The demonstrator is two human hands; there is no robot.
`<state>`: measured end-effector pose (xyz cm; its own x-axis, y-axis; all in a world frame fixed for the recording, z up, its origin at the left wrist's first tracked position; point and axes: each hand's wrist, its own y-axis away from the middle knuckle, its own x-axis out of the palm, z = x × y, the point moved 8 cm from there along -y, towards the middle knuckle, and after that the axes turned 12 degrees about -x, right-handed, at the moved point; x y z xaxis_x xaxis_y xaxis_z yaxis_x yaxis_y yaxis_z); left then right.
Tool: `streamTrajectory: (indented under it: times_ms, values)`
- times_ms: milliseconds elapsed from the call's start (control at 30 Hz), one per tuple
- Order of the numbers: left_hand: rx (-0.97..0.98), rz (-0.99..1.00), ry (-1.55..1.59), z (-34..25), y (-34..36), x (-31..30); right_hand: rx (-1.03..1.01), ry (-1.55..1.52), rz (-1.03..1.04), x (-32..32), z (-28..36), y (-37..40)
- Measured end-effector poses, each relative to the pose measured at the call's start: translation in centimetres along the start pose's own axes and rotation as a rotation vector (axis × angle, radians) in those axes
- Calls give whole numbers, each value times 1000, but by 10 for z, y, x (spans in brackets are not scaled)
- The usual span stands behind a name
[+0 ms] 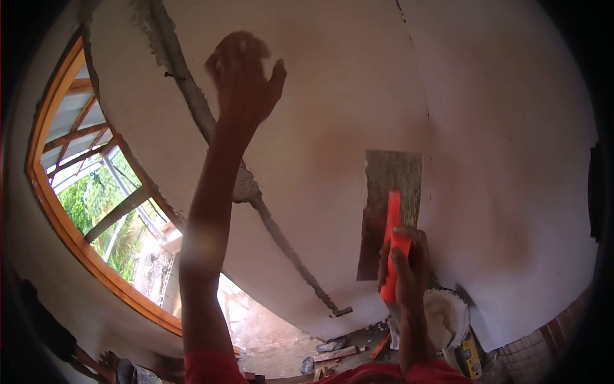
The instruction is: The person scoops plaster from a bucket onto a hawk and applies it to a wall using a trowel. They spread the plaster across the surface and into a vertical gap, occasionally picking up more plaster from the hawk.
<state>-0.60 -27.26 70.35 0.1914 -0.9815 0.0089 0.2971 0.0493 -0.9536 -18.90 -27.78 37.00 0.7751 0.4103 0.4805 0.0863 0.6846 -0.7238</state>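
My right hand (409, 262) is wrapped round the red handle of a plastering trowel (393, 169). The trowel's rectangular blade, worn and stained, is held upright in front of the pale plastered wall (313, 160). High on the left, my left hand (246, 73) is raised at the wall with its back toward me. Its thumb stands apart from the fingers, which are blurred by motion, and no tool shows in it. Just left of this hand a rough grey filled channel (192, 96) runs down the wall, partly hidden by my forearm.
A wooden-framed window opening (48, 185) lies on the left. Low at the right are a bucket (464, 307) with pale material and a yellow spirit level (472, 355). Rubble and wood scraps (336, 354) cover the floor below. Another person's arm (89, 363) shows at lower left.
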Motion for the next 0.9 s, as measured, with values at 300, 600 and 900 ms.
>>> streamTrajectory:
  times_ms: [300,600,900]
  values:
    - [-1164,480,-53,152,368,-204,-395,235,206,168,17,-139]
    - [-833,1084,-797,194,796,-404,-860,346,119,311,32,-239]
    - [-1816,1194,10,171,777,-391,-800,408,237,348,9,-263]
